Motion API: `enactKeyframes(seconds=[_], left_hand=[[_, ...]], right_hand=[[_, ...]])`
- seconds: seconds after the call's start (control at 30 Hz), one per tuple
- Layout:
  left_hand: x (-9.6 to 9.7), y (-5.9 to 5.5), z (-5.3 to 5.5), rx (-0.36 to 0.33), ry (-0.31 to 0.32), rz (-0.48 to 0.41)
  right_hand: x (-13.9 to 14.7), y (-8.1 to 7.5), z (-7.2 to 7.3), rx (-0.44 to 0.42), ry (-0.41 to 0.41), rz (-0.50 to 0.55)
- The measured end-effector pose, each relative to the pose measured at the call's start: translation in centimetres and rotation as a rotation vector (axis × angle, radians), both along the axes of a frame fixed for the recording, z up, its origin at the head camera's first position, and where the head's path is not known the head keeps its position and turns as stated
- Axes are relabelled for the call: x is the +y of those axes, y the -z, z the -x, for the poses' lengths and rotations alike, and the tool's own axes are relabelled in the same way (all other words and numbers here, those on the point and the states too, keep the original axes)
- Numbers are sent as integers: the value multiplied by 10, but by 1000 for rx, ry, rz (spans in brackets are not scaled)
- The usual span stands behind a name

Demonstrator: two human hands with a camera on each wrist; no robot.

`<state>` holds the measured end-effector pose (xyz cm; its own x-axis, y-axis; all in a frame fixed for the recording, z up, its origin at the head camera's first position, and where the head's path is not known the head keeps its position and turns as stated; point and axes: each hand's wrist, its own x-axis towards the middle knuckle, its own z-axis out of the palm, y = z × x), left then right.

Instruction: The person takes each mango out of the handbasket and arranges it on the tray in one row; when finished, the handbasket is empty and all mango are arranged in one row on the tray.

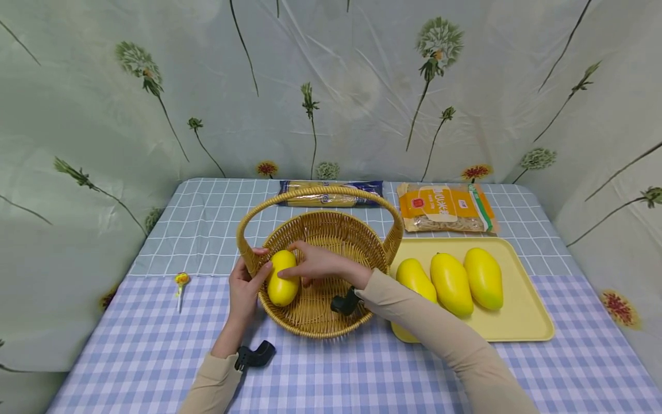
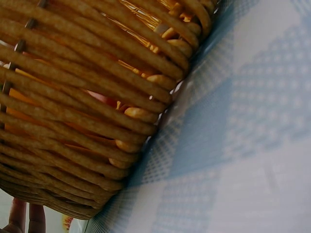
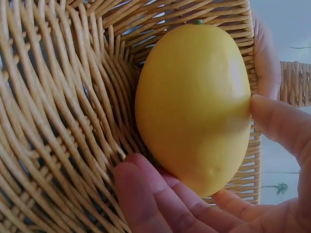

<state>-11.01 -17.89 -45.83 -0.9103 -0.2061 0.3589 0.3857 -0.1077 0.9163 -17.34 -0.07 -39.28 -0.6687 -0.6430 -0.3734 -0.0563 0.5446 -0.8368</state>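
A wicker basket with a tall arched handle stands on the table in the head view. Inside it, against the left wall, lies a yellow mango. My right hand reaches into the basket and holds this mango, thumb on one side and curled fingers on the other, as the right wrist view shows on the mango. At the basket's left rim, by the handle's foot, my left hand grips the side. The left wrist view is mostly filled by the basket's outer weave, with two fingertips beyond it.
To the right, a yellow tray bears three more mangoes, partly behind my right sleeve. Behind the basket lie a pack of spaghetti and an orange food bag. A lollipop lies at the left on the checked cloth.
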Motion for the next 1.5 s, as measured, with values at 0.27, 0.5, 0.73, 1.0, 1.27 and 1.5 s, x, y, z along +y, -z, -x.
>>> enactKeyframes(seconds=[0.27,0.5,0.73,1.0,1.27,1.5], left_hand=[[-1,1,2,19,1,1],[-1,1,1,0,3,-1],[-1,2,1,-5,0,-15],[-2,3,1,-2,10,-9],[-1,3,1,-12,-3,4],[0,3,2,-9,-6,5]], right_hand=[[-3,2,2,-143,53,56],[-6,8,3,-185,74,66],[-4,6,2,-160,32,98],[-4,4,2,-173,33,141],[-3,2,3,-89,68,111],[-3,3,2,82,21,10]])
